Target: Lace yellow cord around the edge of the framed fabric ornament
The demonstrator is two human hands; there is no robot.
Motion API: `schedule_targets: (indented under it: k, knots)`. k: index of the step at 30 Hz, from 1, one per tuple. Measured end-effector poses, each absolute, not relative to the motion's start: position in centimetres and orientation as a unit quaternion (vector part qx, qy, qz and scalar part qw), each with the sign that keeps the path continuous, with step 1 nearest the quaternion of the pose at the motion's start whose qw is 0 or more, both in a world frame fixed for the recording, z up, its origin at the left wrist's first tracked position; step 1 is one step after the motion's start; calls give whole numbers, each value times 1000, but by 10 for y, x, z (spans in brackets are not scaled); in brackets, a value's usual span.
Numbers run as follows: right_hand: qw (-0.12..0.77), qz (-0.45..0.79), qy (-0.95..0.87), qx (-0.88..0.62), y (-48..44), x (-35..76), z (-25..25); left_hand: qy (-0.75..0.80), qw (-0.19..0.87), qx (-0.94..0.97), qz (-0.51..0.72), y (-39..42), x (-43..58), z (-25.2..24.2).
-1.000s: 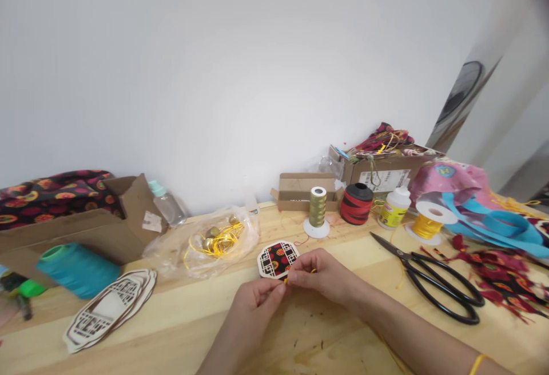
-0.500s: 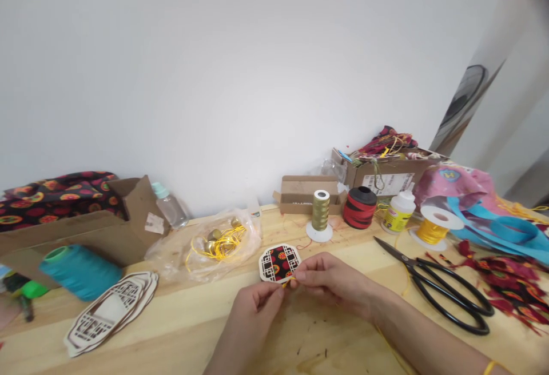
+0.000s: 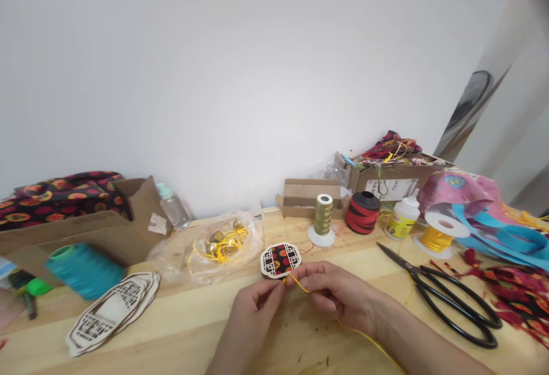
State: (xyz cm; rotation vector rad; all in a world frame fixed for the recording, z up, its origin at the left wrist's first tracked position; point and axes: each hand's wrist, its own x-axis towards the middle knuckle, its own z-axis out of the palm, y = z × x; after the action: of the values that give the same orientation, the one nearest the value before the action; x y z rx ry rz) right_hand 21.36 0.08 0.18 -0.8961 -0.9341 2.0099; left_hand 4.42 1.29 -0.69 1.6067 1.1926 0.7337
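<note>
A small round wooden fretwork piece (image 3: 280, 259) backed with black and red patterned cloth lies on the wooden table (image 3: 180, 323). A thin yellow cord (image 3: 300, 286) runs from its near edge back along my right forearm. My left hand (image 3: 256, 308) pinches the cord right at the piece's edge. My right hand (image 3: 338, 295) is closed on the same cord a little to the right, fingertips almost touching the left ones.
Large black scissors (image 3: 446, 300) lie to the right, with a yellow cord reel (image 3: 436, 236), glue bottle (image 3: 402, 217), red spool (image 3: 362, 212) and olive spool (image 3: 322, 218) behind. A plastic bag of bells (image 3: 214, 243), a teal spool (image 3: 84, 270), stacked fretwork pieces (image 3: 112, 311) and cardboard boxes (image 3: 77, 232) sit left.
My right hand has slid to the right and nearer to me, drawing out a length of yellow cord from the piece. The view has tilted up slightly.
</note>
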Motion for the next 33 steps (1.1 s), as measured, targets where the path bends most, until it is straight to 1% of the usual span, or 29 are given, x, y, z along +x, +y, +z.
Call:
schedule_targets:
  k: [3, 6, 8, 11, 14, 17, 20, 25, 28, 33]
  knots:
    - [372, 746, -409, -371, 0, 209, 0, 485, 487, 663, 297, 11, 45, -5]
    - [366, 677, -493, -406, 0, 201, -8, 471, 502, 669, 279, 9, 46, -3]
    - [371, 608, -545, -443, 0, 196, -14, 461, 514, 669, 276, 9, 46, -2]
    - [378, 467, -629, -494, -2, 193, -15, 453, 534, 656, 282, 11, 46, -3]
    - [349, 325, -711, -518, -4, 194, -11, 455, 544, 648, 276, 12, 46, -5]
    - [316, 248, -752, -523, -6, 195, -7, 472, 520, 656, 277, 11, 46, -7]
    - [312, 203, -768, -521, -5, 196, -7, 479, 511, 658, 276, 11, 46, -10]
    - [342, 157, -776, -507, -1, 198, -8, 486, 549, 623, 273, 13, 47, -9]
    - [365, 142, -771, -502, 0, 198, -8, 496, 554, 605, 284, 14, 49, -4]
    - [365, 143, -784, -481, 0, 199, -9, 514, 563, 563, 319, 13, 48, -1]
